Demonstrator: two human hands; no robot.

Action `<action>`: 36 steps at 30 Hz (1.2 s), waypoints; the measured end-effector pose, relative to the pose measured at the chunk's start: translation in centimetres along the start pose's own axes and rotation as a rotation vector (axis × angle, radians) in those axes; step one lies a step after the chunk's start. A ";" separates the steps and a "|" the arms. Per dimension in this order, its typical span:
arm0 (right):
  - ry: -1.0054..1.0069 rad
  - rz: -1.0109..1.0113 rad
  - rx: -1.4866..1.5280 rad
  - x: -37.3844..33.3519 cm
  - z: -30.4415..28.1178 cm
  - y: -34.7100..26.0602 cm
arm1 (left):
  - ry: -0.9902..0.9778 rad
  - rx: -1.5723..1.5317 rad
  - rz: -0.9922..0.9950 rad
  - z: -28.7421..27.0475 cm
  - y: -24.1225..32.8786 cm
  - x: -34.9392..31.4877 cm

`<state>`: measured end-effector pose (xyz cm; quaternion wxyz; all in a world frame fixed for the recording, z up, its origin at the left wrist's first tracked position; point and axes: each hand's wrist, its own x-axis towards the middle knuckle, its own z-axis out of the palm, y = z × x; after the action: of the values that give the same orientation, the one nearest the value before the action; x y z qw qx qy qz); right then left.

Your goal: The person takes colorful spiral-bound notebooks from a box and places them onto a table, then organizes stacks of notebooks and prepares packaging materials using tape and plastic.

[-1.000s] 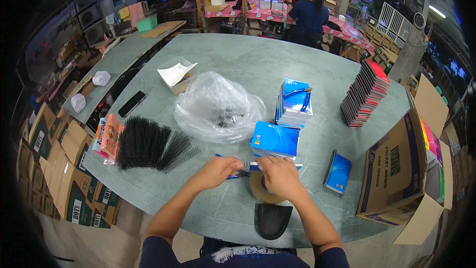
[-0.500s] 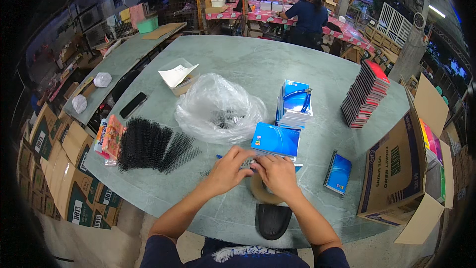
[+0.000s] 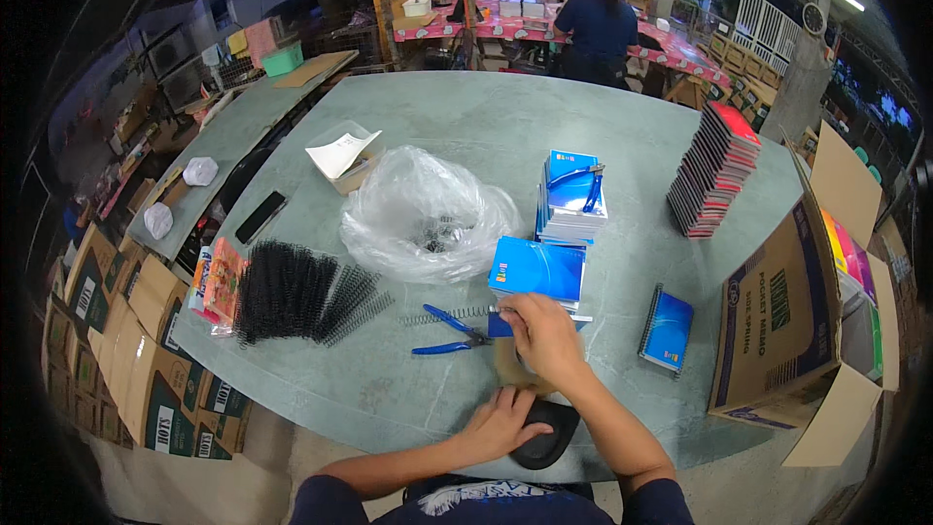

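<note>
My right hand (image 3: pixel 546 338) pinches the end of a thin black spiral wire (image 3: pixel 437 316) at the near edge of a blue-covered notepad stack (image 3: pixel 536 270). A blue pad edge shows partly under that hand. Closer to me, my left hand (image 3: pixel 498 425) rests with fingers apart against a brown tape roll (image 3: pixel 507 365) and its thumb over a black rounded pad (image 3: pixel 546 439). Left of my right hand lie blue-handled pliers (image 3: pixel 452 332), jaws toward the notepads. Many black spiral wires (image 3: pixel 282 292) are heaped at the left.
A clear plastic bag (image 3: pixel 428 214) holds more coils. Another blue notepad stack (image 3: pixel 571 209) carries blue-handled cutters (image 3: pixel 590 185). A bound blue notebook (image 3: pixel 667 331), red notebook stack (image 3: pixel 714 170) and open carton (image 3: pixel 777 321) stand right. A phone (image 3: pixel 260 218) lies left; a person (image 3: pixel 595 24) works behind.
My left hand has left the notepad edge and come down to the tape roll and black pad, uncovering the pliers. My right hand remains by the notepads with the wire.
</note>
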<state>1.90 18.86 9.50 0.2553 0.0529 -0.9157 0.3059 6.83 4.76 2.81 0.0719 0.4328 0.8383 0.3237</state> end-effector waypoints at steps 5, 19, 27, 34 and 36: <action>0.028 0.103 0.000 0.4 -2.0 0.2 | -0.004 -0.313 -0.009 0.7 -0.6 -1.1; 0.047 0.533 0.965 -5.6 -2.4 7.3 | 0.476 -0.090 0.000 -13.9 -1.1 4.5; 0.215 0.406 1.042 -6.0 -0.5 6.7 | 0.531 -0.194 0.046 -13.2 -0.5 6.1; 0.105 0.456 1.094 -6.4 -1.0 6.6 | 0.590 -0.103 0.133 -13.7 0.8 6.7; 0.086 0.482 1.078 -6.6 -1.2 6.4 | 0.300 -0.096 0.102 -11.3 0.7 5.6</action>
<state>6.49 24.35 3.55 0.1526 -0.0470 -0.6063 0.7791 -0.67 3.92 12.92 -0.0497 0.4176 0.8001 0.4278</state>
